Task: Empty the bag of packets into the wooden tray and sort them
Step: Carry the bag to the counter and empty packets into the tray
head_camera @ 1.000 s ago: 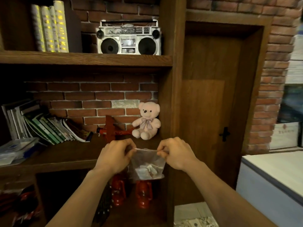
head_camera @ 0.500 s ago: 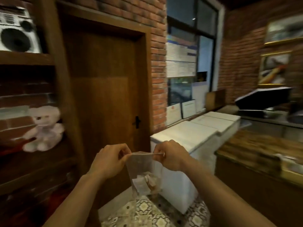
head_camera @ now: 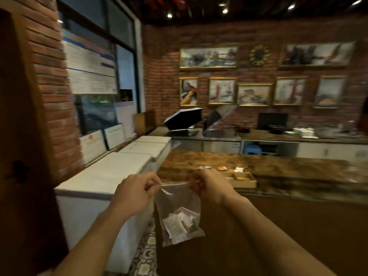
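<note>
Bag [head_camera: 179,212] is clear plastic, hanging in mid-air in front of the body, not resting on anything. Packets [head_camera: 178,224] are bunched at its bottom, white ones plus something brownish; count unreadable.

Left hand [head_camera: 135,193] pinches the left end of the top strip, right hand [head_camera: 209,186] pinches the right end. Both are clenched on the bag rim, strip stretched taut between them. That grip reads as setup for pulling the seal apart, and it keeps the mouth up so nothing spills while the bag is off the surface. Whether the seal is already open: can't tell, too blurred.

Wooden tray [head_camera: 244,181] sits on the brown surface [head_camera: 298,170] near its front edge, just beyond the right hand and partly hidden by it. It seems to have compartments, with a few pale and tan packets in or beside it; which compartment holds what isn't readable. Likely the dump point, placed at the near edge for easy reach.

White chest units [head_camera: 111,172] line the brick wall off the surface's left end.

Judgement: emptying not yet done. Bag needs to get over the tray before tipping, or packets land on the floor.
</note>
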Tool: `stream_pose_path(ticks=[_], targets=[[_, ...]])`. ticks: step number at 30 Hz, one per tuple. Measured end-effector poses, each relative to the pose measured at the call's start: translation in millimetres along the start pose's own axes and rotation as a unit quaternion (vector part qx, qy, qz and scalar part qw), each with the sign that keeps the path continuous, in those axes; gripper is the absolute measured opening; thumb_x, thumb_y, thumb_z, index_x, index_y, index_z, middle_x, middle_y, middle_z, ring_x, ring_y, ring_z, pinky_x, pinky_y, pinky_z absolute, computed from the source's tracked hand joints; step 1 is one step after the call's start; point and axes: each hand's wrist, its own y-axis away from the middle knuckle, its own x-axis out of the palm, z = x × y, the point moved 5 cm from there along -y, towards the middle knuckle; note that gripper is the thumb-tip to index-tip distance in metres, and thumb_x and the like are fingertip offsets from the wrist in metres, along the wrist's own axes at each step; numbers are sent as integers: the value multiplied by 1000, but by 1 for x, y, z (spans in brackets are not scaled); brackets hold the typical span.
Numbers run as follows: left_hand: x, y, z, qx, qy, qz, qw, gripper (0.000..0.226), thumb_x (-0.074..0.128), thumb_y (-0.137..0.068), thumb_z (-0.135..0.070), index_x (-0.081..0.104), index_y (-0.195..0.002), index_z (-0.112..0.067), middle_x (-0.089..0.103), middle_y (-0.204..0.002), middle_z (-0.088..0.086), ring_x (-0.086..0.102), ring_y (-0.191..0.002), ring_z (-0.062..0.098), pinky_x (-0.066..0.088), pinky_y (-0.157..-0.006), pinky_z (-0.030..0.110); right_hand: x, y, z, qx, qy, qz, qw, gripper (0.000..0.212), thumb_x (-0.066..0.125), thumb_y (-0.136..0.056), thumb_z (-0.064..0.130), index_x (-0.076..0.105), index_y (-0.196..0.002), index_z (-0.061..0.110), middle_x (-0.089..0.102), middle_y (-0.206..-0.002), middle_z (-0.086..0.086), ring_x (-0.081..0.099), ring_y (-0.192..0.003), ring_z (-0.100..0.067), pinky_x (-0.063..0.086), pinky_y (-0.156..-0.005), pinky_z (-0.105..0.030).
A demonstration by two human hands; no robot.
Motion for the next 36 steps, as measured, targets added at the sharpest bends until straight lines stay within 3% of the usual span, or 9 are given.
stream_pose_path(ticks=[6, 13, 16, 21, 27, 31, 36], targets=[[61, -19, -60, 71, 54, 58, 994, 5, 65, -92, -36, 66, -92, -41, 68, -88, -21, 63, -84, 0, 57, -75, 31, -27, 45, -65, 77, 28, -10, 997, 5, 67, -96, 33, 71, -96, 31, 70, -97, 9, 66, -85, -9, 59, -77, -35], [95, -18, -123, 128, 53, 90, 986, 7, 62, -94, -40, 65, -101, -41, 68, -98, -21, 61, -90, -3, 46, -73, 20, -52, 88, -118, 115, 20, -37, 992, 6, 68, -95, 32, 72, -99, 30, 72, -103, 9, 68, -88, -7, 61, -81, -33], [99, -19, -142, 135, 45, 98, 985, 9, 62, -95, -37, 66, -103, -39, 68, -100, -18, 61, -91, 0, 46, -69, 19, -61, 93, -131, 118, 10, -38, 992, 7, 68, -95, 33, 66, -90, 37, 70, -98, 11, 68, -90, -7, 61, -82, -34], [107, -21, -173, 176, 60, 114, 976, 21, 67, -92, -34, 64, -113, -40, 68, -101, -22, 63, -90, -3, 57, -80, 27, -65, 95, -145, 127, -37, -34, 991, 25, 67, -96, 30, 57, -75, 41, 70, -86, 11, 68, -81, -4, 60, -80, -33], [125, -23, -195, 188, 64, 125, 972, 13, 66, -94, -30, 71, -101, -40, 69, -93, -22, 63, -87, -3, 57, -79, 27, -67, 101, -165, 140, -79, -13, 987, 7, 67, -96, 28, 70, -90, 24, 72, -90, 3, 70, -84, -10, 61, -81, -36], [137, -26, -206, 192, 88, 149, 966, 18, 59, -98, -27, 70, -108, -36, 62, -96, -24, 60, -90, 0, 52, -78, 23, -71, 103, -176, 138, -105, -27, 984, 12, 67, -96, 29, 66, -85, 32, 74, -90, 3, 71, -85, -10, 62, -81, -37], [150, -34, -218, 206, 80, 158, 962, 15, 61, -97, -28, 71, -104, -36, 63, -95, -23, 61, -90, 0, 52, -79, 23, -72, 104, -194, 147, -110, -34, 982, 7, 66, -96, 27, 71, -93, 23, 73, -90, 3, 70, -85, -10, 62, -82, -38]])
